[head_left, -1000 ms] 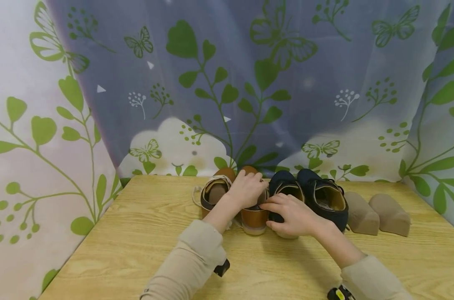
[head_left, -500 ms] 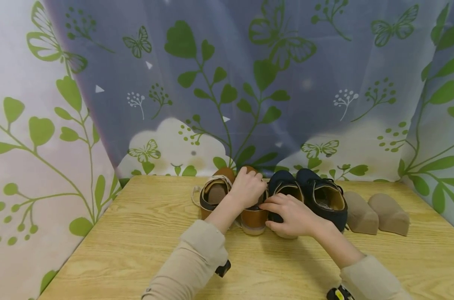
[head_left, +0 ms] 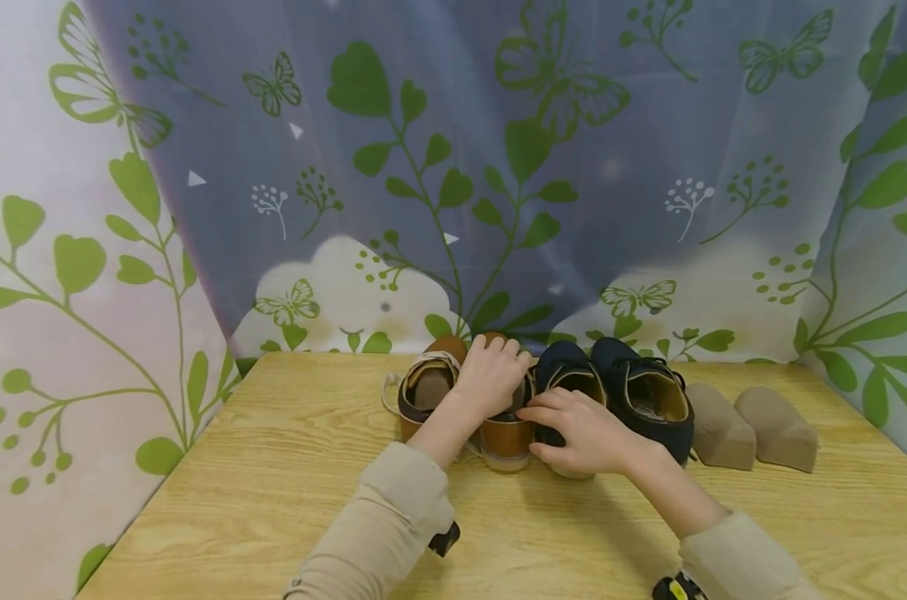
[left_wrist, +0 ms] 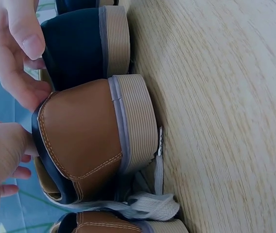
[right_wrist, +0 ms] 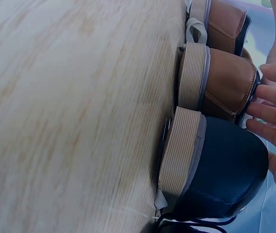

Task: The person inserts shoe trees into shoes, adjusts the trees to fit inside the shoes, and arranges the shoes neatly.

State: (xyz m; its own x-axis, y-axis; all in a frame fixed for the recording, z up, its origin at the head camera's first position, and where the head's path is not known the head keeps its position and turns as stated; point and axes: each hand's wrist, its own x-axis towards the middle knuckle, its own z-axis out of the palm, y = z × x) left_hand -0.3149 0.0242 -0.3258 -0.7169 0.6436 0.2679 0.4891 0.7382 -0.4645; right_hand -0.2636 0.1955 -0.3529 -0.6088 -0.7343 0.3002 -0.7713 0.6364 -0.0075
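Observation:
Two brown lace-up shoes stand heel-forward side by side, the right one (head_left: 506,443) under both hands. My left hand (head_left: 493,375) lies over its opening, fingers bent; I cannot tell whether they grip it or something inside. In the left wrist view, the left thumb meets the dark collar of the brown shoe (left_wrist: 79,131). My right hand (head_left: 584,432) reaches across a navy shoe (head_left: 561,364), its loosely bent fingertips at the brown shoe's heel collar. In the right wrist view, those fingers (right_wrist: 269,115) are spread apart beside the collar. The left brown shoe (head_left: 431,392) has a brown filling visible inside.
A second navy shoe (head_left: 667,425) stands right of the first, then two tan rounded blocks (head_left: 716,429) in line with it. Pale laces (left_wrist: 152,206) trail between the brown shoes. All rest on a wooden tabletop (head_left: 311,467) against a leaf-patterned cloth (head_left: 393,192).
Both hands keep nearly the same place at the right brown shoe. The head view has shifted very slightly; the shoes and blocks stand as before.

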